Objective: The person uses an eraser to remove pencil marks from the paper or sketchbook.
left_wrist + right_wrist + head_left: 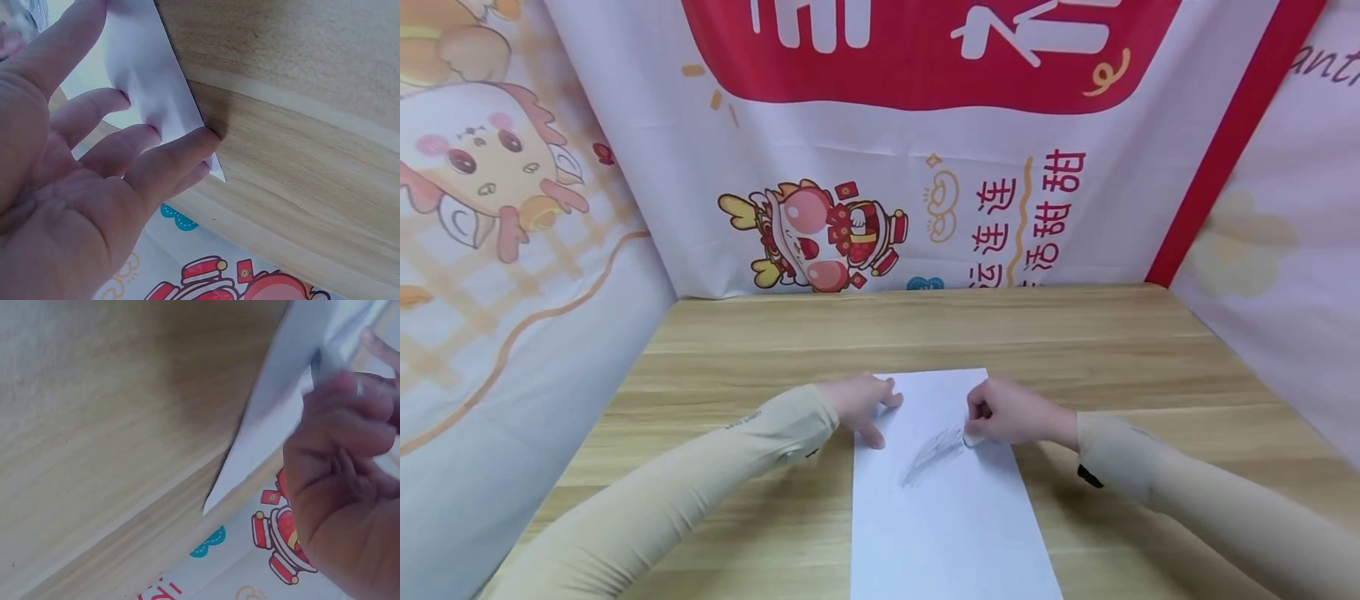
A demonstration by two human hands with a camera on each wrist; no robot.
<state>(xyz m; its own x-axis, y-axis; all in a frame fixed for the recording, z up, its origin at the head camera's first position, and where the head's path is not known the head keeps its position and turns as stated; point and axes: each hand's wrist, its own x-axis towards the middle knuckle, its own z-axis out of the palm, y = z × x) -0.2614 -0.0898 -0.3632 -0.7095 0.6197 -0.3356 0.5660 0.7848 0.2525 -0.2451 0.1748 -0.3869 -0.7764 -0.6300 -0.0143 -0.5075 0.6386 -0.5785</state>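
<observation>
1. Nearest me, the paper (955, 533) runs toward 6 o'clock on the wooden table (760, 533); neither hand pins that end, so a hard stroke could swing it.
2. Farther up lies the grey smudge (934, 457); repeated rubbing could, I judge, spread it or rough the surface.
3. At the smudge's 2 o'clock, my right hand (1015, 410) pinches a small pale block (970, 439), perhaps an eraser; that narrow grip could slip under angled pressure.
4. At 10 o'clock, my left hand (861, 404) spreads wide, fingertips on the paper's edge; too light a press risks creasing.
</observation>
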